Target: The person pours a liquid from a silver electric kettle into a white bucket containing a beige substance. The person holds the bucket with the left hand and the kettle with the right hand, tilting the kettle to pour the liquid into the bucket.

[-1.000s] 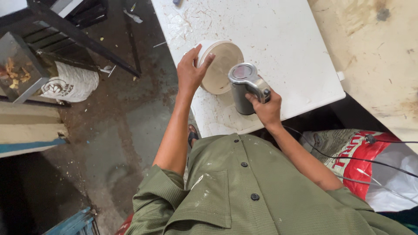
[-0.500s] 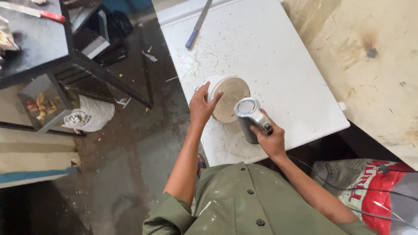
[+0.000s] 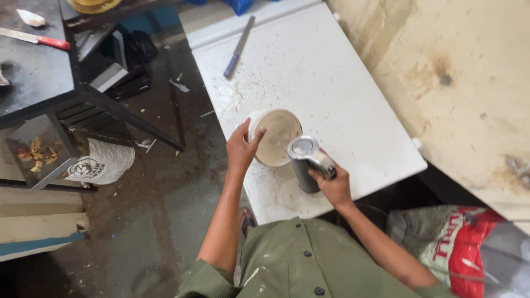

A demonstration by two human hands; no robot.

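A white table (image 3: 331, 88), scratched and dusty, fills the upper centre of the frame. A pale round disc (image 3: 276, 135) is seen at the table's lower left part, gripped at its left edge by the left hand (image 3: 241, 149), fingers curled over the rim. Just right of it, touching the disc, a grey cylindrical power tool (image 3: 305, 163) is clasped by the right hand (image 3: 333, 185), fingers wrapped around it. A blue-handled blade (image 3: 238, 47) lies well apart, at upper centre.

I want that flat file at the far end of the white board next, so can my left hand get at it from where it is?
Probably yes. The left hand rests on the round white bowl, and the file lies farther up the white board with only bare, dusty surface between. It would have to let go of the bowl first.
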